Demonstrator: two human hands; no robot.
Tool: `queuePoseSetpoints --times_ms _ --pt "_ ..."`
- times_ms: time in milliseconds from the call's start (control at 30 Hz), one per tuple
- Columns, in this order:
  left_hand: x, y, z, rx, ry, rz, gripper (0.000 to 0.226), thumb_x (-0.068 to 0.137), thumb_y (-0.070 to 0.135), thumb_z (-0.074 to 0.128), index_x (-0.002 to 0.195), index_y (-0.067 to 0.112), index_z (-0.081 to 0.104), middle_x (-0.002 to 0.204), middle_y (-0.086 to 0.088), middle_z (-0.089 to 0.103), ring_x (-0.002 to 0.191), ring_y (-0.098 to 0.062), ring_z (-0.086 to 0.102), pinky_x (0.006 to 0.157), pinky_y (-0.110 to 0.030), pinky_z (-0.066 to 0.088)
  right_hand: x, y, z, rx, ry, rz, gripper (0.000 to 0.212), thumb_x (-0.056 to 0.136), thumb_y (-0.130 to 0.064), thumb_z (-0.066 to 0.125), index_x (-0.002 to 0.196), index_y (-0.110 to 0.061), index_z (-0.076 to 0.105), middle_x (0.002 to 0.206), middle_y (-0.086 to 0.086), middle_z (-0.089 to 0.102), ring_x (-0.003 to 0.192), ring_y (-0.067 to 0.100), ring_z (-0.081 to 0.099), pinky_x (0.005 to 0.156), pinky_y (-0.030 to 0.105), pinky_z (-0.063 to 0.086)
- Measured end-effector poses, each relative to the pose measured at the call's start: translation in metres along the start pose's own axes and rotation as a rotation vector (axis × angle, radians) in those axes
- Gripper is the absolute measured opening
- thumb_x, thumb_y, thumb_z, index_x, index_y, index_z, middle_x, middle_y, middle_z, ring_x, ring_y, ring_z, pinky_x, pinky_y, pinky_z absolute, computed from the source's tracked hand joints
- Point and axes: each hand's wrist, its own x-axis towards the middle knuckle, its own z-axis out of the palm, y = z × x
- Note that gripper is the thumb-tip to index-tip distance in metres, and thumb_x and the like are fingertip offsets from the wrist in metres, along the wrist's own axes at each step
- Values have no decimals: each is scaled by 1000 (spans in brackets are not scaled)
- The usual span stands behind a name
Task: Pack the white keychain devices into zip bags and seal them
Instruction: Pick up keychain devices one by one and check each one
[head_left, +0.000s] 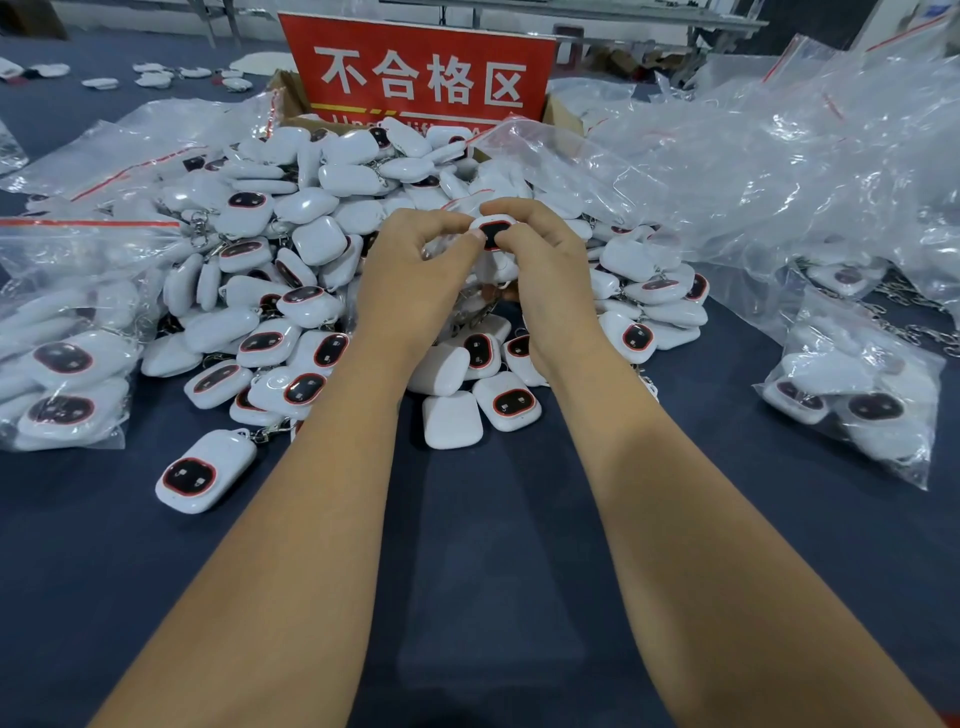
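Both hands are meeting above the middle of a big pile (322, 249) of white keychain devices heaped on a dark blue table (467, 545). The left hand (410, 270) and right hand (540, 260) are both curling their fingers around one device (493, 233), which is showing its black oval face with a red rim toward the camera. The left thumb and forefinger are pinching its left edge, while the right fingers are wrapping over its top and right side. Something clear and crinkled, with a bit of chain, is hanging below the hands, but whether it is a bag is hard to tell. To the left, a filled zip bag (62, 332) with a red seal strip is lying on the table, touching the pile. To the right, another filled bag (857, 395) is sitting apart from the pile, and a heap of empty bags (779, 171) is spreading behind it. One loose device (205, 470) is lying face up just in front of the pile. Behind the pile, a red sign (421, 73) with white characters is standing in a cardboard box (283, 96).
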Motion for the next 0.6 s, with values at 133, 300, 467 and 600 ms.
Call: queuePoseSetpoints --times_ms 133,300,467,600 --pt "0 -1 0 11 4 2 12 91 33 64 99 29 73 116 8 61 109 -10 59 97 -41 49 -1 1 1 -28 -4 1 23 90 -1 51 95 -14 69 98 8 69 89 20 65 79 43 57" --pt "1 -2 0 38 1 41 7 91 29 64 88 32 70 111 5 60 99 -10 59 89 -36 50 -2 0 0 -48 -12 -3 25 90 -1 50 97 -13 70 101 9 69 91 21 65 82 43 57" --pt "0 -2 1 96 22 57 24 89 28 61 68 39 57 89 16 50 78 16 51 71 -20 44 -3 0 2 -84 -16 12 27 91 -2 49 99 -15 72 112 16 69 90 23 67 75 41 59" --pt "1 -2 1 142 25 111 28 89 22 60 63 31 56 80 12 48 71 10 50 62 -14 39 -3 0 3 -93 -26 3 29 90 -2 50 91 -20 72 107 13 70 79 16 67 67 34 59"
